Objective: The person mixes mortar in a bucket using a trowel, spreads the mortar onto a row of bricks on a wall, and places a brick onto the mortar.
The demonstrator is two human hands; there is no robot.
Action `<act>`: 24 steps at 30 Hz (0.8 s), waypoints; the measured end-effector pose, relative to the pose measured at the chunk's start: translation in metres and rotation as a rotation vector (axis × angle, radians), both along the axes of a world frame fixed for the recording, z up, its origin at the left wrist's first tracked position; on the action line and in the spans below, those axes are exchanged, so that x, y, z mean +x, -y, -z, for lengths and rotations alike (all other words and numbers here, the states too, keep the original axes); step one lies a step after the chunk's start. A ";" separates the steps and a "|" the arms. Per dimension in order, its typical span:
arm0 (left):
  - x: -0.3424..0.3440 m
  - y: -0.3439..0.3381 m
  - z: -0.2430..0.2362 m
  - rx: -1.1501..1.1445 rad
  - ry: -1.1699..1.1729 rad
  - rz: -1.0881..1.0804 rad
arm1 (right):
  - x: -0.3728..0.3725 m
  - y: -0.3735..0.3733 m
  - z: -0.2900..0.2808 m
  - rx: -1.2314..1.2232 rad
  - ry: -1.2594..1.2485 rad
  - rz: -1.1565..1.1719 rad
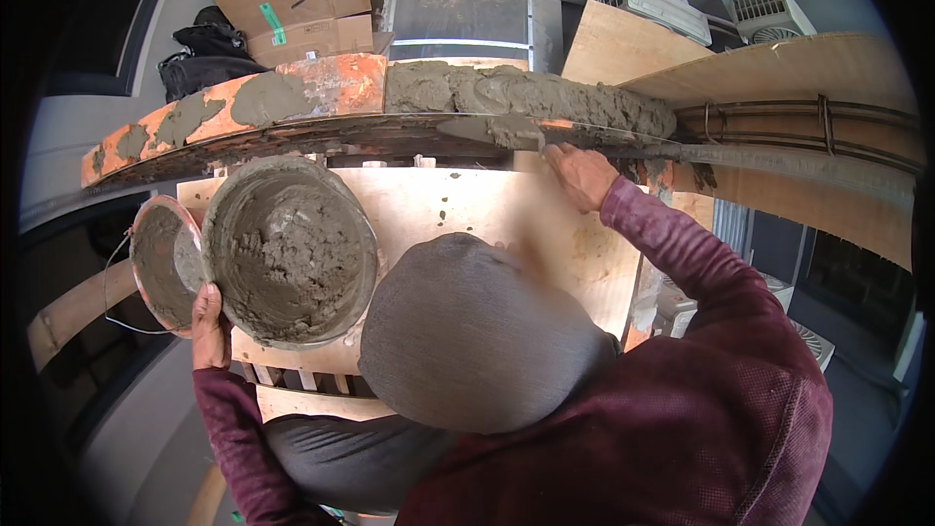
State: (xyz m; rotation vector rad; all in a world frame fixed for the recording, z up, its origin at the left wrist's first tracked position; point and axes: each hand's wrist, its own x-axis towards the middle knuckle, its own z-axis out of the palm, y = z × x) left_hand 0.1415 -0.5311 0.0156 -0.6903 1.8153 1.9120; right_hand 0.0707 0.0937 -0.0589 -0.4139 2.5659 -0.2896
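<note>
Dark red shirt cloth (643, 429) is nearest to me, beside a big grey knee (467, 331). From where I sit, I'd say the job is part done. Thick wet mortar (584, 102) lies along the ledge (355, 88) from the middle to the right, but it looks lumpy, so I think it needs smoothing. On the left, the orange side has only patches, so that bit may be left to do. Lots of mix (302, 258) sits in the big bucket (282, 171). My right hand (581, 178) is on the far side, curled round the trowel (466, 127), with its blade at the ledge's front edge. My left hand (208, 321) grasps the big bucket's near left side, thumb by the rim, other fingers mostly hidden. A small bucket (149, 234) is just left of it.
</note>
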 end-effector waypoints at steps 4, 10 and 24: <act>-0.001 0.003 0.003 -0.018 -0.009 -0.004 | -0.008 -0.022 0.002 0.024 -0.004 0.083; 0.002 0.018 0.013 -0.011 0.025 0.023 | 0.003 -0.072 -0.012 0.186 -0.065 0.083; 0.001 0.024 0.016 0.096 -0.028 -0.016 | -0.032 -0.102 -0.059 -0.051 0.011 0.096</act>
